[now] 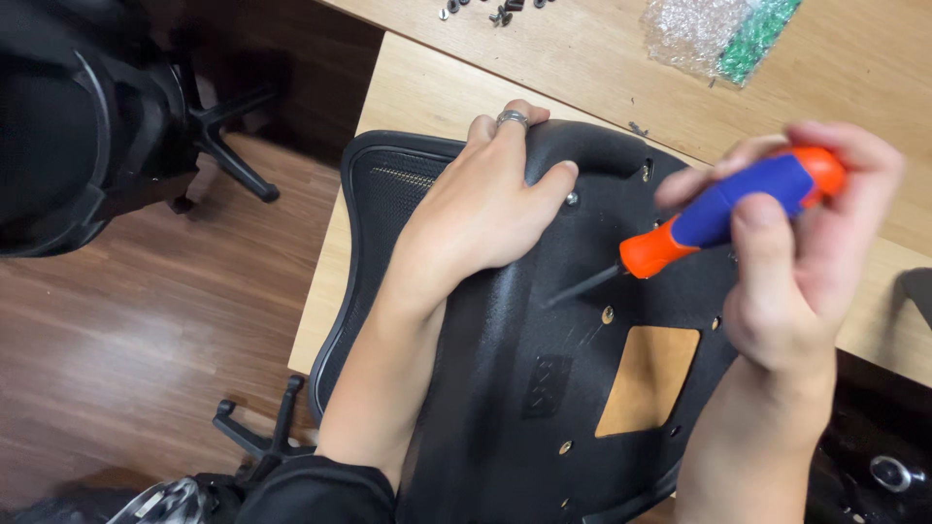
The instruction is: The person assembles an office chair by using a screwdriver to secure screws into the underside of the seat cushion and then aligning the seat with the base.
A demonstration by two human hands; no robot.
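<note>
A black plastic chair seat (544,388) lies underside up across a light wooden table (427,87). My left hand (485,209), with a ring on one finger, presses flat on its upper part, the thumb beside a small screw (572,199). My right hand (796,252) grips a screwdriver (718,213) with a blue and orange handle. Its dark shaft slants down to the left, with the tip on the seat's plastic near the middle. Several screw holes ring a rectangular cut-out (649,378) through which the table shows.
Loose screws (500,12) lie at the table's far edge. A bubble-wrap bag (718,34) with green parts sits at the back right. A black office chair (87,126) stands on the wooden floor at the left. A chair base (262,437) lies below.
</note>
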